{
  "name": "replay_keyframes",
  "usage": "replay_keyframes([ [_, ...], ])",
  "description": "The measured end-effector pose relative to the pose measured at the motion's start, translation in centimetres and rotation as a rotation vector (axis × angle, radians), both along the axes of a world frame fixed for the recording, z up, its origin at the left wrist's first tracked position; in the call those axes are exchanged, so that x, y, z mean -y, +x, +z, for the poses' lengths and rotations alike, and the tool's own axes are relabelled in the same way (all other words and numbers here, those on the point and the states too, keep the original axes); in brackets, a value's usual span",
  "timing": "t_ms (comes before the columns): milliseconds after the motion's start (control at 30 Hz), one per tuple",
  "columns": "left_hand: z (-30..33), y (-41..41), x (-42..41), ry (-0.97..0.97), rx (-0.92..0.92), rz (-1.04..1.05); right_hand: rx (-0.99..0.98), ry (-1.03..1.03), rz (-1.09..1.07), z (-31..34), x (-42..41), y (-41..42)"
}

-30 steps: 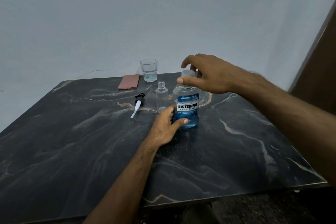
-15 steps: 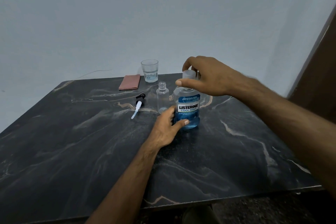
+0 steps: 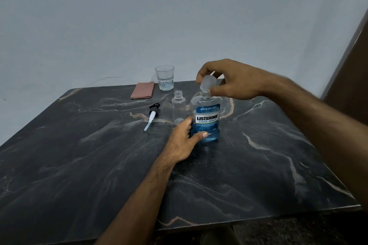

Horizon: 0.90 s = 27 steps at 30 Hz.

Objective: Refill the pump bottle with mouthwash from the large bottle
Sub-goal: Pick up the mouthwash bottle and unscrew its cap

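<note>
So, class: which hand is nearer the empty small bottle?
Left. The left hand grips the mouthwash bottle just beside the small bottle; the right hand is higher, on the cap.

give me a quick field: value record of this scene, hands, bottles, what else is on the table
left hand: grips the lower body of the large mouthwash bottle, steadying it upright on the table
right hand: fingers curled round the cap at the bottle's neck
cap state: tilted, cannot tell if fully off
small pump bottle: clear, open top, upright, just left of the large bottle
pump head: lying on the table, apart from its bottle
glass: some clear liquid, far side
pink cloth: folded, beside the glass
</note>
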<state>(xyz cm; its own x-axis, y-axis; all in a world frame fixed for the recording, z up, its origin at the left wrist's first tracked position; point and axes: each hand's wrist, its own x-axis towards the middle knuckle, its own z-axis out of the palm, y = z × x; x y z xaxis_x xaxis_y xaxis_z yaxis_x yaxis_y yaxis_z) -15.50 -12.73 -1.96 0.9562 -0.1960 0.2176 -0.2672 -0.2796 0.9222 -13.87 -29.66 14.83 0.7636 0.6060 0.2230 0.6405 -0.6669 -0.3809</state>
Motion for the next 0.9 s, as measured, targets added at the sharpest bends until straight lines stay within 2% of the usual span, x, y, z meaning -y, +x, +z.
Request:
replay_keyframes([
  [133,-0.1,0.0,-0.1,0.003,0.006,-0.003,0.011,-0.015,0.017,0.9,0.1,0.1],
  [233,-0.2,0.1,-0.1,-0.005,0.016,-0.011,0.034,0.077,0.015,1.1,1.0,0.2],
  [433,-0.6,0.3,-0.2,-0.033,0.01,-0.014,0.153,0.407,-0.131,-0.9,4.1,1.3],
  [567,-0.6,0.4,0.0,-0.046,0.016,-0.01,0.067,0.72,-0.315,-5.2,5.6,2.5],
  [633,-0.5,0.3,0.1,-0.045,0.026,-0.004,0.079,0.809,-0.454,-7.8,6.1,3.4],
  [767,-0.5,0.4,0.1,-0.036,0.024,0.0,0.071,0.874,-0.668,-12.0,7.0,4.4],
  [900,-0.6,0.6,0.0,-0.029,0.024,-0.006,-0.009,0.818,-0.693,-15.2,7.6,4.8],
])
